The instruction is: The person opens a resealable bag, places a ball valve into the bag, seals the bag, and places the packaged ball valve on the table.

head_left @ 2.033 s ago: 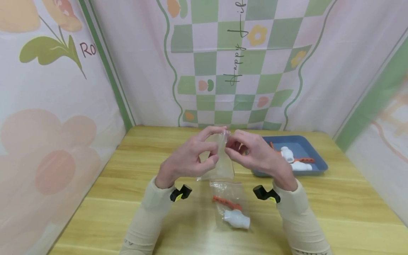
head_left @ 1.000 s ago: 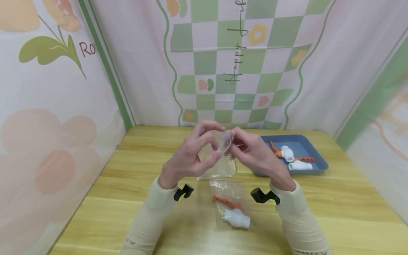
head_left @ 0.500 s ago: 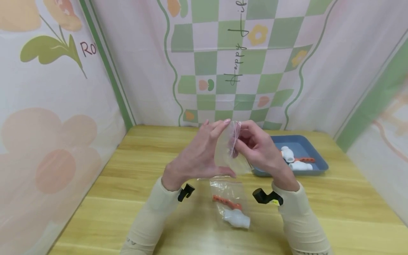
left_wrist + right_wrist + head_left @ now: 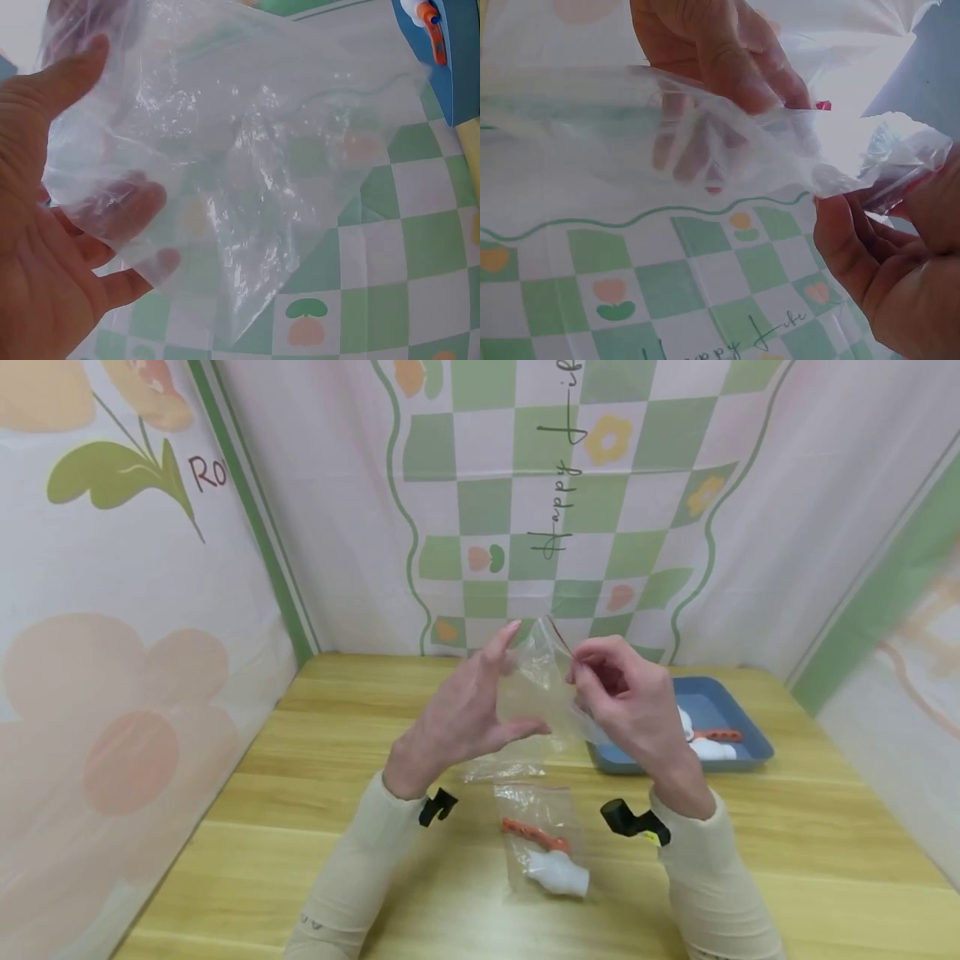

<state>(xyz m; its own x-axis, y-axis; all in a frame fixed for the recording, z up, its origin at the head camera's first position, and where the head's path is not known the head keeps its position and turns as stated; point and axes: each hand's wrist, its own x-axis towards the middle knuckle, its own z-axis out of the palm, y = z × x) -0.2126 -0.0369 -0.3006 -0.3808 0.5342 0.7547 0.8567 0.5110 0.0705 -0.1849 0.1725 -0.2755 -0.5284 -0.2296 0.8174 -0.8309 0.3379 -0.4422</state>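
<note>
A clear zip bag (image 4: 532,685) hangs upright between the two hands, above the table. My right hand (image 4: 630,702) pinches its reddish zip edge between thumb and fingertips. My left hand (image 4: 465,702) is spread at the bag's left side, thumb and fingers apart; in the left wrist view, several fingertips show through the film of the bag (image 4: 255,172). No contents show in this bag. Below the hands, a second zip bag (image 4: 536,802) lies on the table, holding an orange perforated handle (image 4: 534,835) and a white plastic valve body (image 4: 558,873).
At the right stands a blue tray (image 4: 753,752) with white valve parts (image 4: 712,749) and an orange handle (image 4: 722,736), partly hidden by the right hand. Another clear film (image 4: 502,768) lies on the wooden table (image 4: 300,827). Patterned cloth (image 4: 480,510) hangs behind and at both sides.
The bag has been raised and drawn to the right, and it has spread wider. My left hand's fingers have gone from curled near its edge to spread apart. The right hand has moved right.
</note>
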